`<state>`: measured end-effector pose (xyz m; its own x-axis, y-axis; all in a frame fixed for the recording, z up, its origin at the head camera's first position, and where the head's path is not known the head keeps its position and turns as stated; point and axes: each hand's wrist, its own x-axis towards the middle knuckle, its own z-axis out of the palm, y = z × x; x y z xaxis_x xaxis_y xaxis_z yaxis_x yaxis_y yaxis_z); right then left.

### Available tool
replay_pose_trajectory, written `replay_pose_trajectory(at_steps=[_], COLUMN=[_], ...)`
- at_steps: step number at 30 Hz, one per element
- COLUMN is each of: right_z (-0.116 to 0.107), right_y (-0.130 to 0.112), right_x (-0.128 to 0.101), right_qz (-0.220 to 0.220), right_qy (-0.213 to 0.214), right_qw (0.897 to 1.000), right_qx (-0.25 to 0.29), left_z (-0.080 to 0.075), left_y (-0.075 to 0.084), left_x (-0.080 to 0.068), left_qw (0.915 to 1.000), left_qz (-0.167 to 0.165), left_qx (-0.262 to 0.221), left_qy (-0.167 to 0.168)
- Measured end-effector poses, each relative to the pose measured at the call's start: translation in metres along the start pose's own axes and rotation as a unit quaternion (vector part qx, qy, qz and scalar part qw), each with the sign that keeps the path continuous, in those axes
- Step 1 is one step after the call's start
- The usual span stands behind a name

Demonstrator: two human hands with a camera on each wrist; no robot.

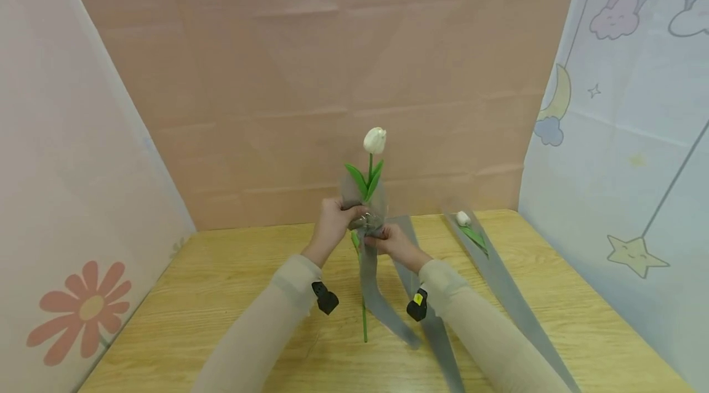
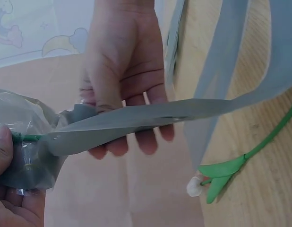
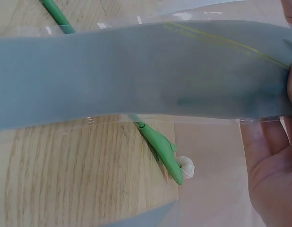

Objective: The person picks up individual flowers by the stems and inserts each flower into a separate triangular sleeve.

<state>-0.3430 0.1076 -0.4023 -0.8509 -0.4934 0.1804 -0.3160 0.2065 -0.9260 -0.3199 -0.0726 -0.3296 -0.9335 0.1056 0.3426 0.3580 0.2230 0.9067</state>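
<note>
Both hands [image 1: 362, 230] pinch the grey plastic wrap [image 1: 365, 205] around the upright white artificial tulip [image 1: 374, 141]; loosening could let it unroll.

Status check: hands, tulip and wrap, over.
Left hand grips wrapped tulip upright. Right hand pinches grey wrap at stem. Second tulip lies apart on table, nothing obstructing.

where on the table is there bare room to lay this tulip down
The widest bare wood on the table is its left half, between the daisy-print wall and the left hand. The right side is crowded: grey wrap strips, one under a second tulip, run near the right hand. A narrow patch lies between them.
</note>
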Motion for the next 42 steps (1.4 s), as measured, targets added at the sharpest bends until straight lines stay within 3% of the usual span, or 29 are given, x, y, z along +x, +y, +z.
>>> replay_pose_trajectory(at_steps=[12,16,22,31,42], right_z=[0.003,0.002,-0.001,-0.003,-0.002], right_y=[0.004,0.004,0.004,0.008,0.008], right_x=[-0.006,-0.006,-0.002,-0.003,-0.007], right_qz=[0.031,0.022,0.02,0.027,0.012], right_qy=[-0.022,-0.025,-0.019,-0.073,-0.047], right_qw=[0.999,0.999,0.999,0.997,0.999], right_qx=[0.018,0.022,0.019,0.02,-0.025], left_z=[-0.016,-0.013,-0.001,-0.002,-0.001], left_y=[0.017,0.012,-0.007,-0.003,-0.005], left_x=[0.01,0.007,0.0,0.004,0.0], left_qw=[0.9974,0.9985,0.9994,0.9991,0.9976], left_qz=[0.043,0.022,-0.032,-0.015,-0.013], left_qx=[-0.004,-0.021,0.0,-0.014,0.062], left_qy=[0.058,0.046,-0.013,0.036,0.029])
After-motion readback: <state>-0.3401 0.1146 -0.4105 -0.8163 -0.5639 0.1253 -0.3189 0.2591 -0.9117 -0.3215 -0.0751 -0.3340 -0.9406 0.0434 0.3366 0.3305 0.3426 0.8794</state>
